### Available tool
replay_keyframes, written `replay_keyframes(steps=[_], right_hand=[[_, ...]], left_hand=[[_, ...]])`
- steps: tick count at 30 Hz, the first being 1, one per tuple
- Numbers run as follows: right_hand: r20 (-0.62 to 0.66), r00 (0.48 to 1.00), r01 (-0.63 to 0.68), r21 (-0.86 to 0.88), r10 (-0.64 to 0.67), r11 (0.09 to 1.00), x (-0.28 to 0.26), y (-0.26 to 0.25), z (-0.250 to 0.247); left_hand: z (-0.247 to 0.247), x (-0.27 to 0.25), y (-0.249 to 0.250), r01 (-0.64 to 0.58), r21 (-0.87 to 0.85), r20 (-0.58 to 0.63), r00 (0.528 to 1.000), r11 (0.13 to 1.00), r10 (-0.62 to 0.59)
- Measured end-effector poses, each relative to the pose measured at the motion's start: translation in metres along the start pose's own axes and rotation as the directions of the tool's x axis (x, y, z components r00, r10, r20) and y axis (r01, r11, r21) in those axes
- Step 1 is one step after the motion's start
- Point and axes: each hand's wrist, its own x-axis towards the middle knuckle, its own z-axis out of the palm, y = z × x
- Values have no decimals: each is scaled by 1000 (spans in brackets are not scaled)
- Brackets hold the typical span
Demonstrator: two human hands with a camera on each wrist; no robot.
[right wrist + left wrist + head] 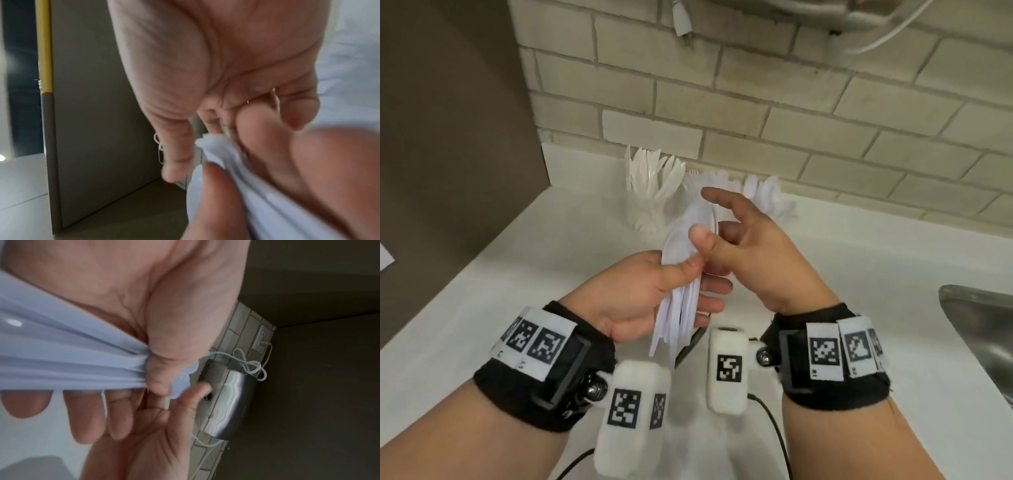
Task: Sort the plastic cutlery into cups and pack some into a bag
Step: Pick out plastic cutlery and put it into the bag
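Observation:
My left hand [650, 294] grips a bundle of white plastic spoons [681, 308] by the handles, thumb pressed across them, over the white counter [482, 308]. In the left wrist view that thumb clamps the spoons [72, 363]. My right hand [739, 246] is at the bowl ends, with its thumb in front and its fingers loosely curved behind. In the right wrist view a small gap shows between its thumb and the spoons [226, 162]. Against the wall stand three clear cups of white cutlery: left [650, 185], middle [705, 181], right [770, 195].
A steel sink [983, 329] is at the right edge. A brown panel [448, 137] closes off the left. A brick wall [791, 120] runs behind the cups, with a metal box [226, 402] and white cables mounted on it.

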Motion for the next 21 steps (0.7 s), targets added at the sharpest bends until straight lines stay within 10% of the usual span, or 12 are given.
replay_keyframes(steps=[10,21], right_hand=[[-22,999,-32,381,44,924,-28,23,1],[-67,994,-56,341,83,938,-21,21,26]], left_hand=[[0,1,-24,68,-33,223,973,997,-59],[4,5,-22,108,-5,272,957,994,-103]])
